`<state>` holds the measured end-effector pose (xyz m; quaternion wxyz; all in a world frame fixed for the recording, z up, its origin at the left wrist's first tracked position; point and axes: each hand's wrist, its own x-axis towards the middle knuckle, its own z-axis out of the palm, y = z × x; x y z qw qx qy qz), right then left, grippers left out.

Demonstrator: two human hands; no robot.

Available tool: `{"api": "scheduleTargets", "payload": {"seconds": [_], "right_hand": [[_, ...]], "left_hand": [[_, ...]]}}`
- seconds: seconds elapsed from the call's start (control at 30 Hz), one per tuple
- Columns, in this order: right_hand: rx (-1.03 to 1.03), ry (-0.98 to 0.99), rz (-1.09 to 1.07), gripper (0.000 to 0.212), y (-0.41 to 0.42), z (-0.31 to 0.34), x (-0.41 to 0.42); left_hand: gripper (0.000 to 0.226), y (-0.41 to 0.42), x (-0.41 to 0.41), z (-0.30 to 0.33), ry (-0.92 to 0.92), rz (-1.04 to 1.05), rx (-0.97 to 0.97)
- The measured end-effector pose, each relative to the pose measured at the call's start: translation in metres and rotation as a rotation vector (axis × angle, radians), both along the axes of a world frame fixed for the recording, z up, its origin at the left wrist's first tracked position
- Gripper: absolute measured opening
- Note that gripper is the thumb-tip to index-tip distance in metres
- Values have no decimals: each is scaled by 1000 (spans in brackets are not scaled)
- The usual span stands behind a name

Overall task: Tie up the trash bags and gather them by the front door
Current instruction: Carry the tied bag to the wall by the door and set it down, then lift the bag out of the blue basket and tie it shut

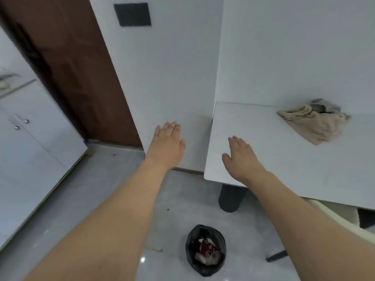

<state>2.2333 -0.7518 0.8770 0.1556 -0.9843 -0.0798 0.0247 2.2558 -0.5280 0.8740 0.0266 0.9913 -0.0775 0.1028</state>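
The step in hand, judged from the layout, is the approach to the first bag: the small round bin lined with a black plastic trash bag [205, 250] stands on the glossy grey tiled floor [97, 191], low in the view, near the dark cylindrical leg [231, 197] of the white marble-pattern bench [304, 159]. The bag is untied; its mouth is open and red and white waste shows inside.

To do this step well:
1. Lower both hands to the bin, one to each side of the rim.
2. Peel the bag's edge off the rim all the way round before lifting, so the thin film does not tear.
3. Gather the free edge above the waste, leaving enough slack to form a knot.
4. Knot it tight before carrying, so nothing spills.

Hand state: the left hand [168, 142] is extended forward, palm down, fingers straight and close together; it holds nothing and appears to touch nothing, with the white wall [162, 78] behind it. The right hand [242, 157] is likewise flat, fingers slightly spread, empty, above the bench corner; whether it touches the surface cannot be told. Both hands are well apart from the bag.

A crumpled beige cloth [312, 123] lies on the bench. A brown wooden door [71, 67] stands at left, beside a white cabinet [30, 138].
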Motion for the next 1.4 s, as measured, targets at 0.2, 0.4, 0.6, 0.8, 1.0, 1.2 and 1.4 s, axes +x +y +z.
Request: {"api": "scheduleTargets", "payload": {"seconds": [0.2, 0.4, 0.6, 0.8, 1.0, 1.2, 1.4], "right_hand": [[-44, 42, -7, 58, 20, -10, 26], [-14, 86, -91, 46, -5, -39, 34], [72, -104, -38, 40, -43, -172, 28], [188, -62, -85, 33, -53, -433, -7], [470, 237, -513, 32, -67, -675, -2], [1001, 568, -1076, 37, -98, -816, 15], [1050, 697, -1076, 27, -113, -850, -17]], "left_hand": [[57, 30, 21, -20, 1, -14, 24], [56, 23, 43, -52, 50, -78, -18], [55, 9, 52, -184, 187, -125, 24], [58, 3, 18, -446, 388, -130, 17], [58, -1, 10, -679, 473, 63, -266], [48, 14, 28, -806, 710, 816, -997], [46, 15, 14, -841, 920, 884, -1146]]}}
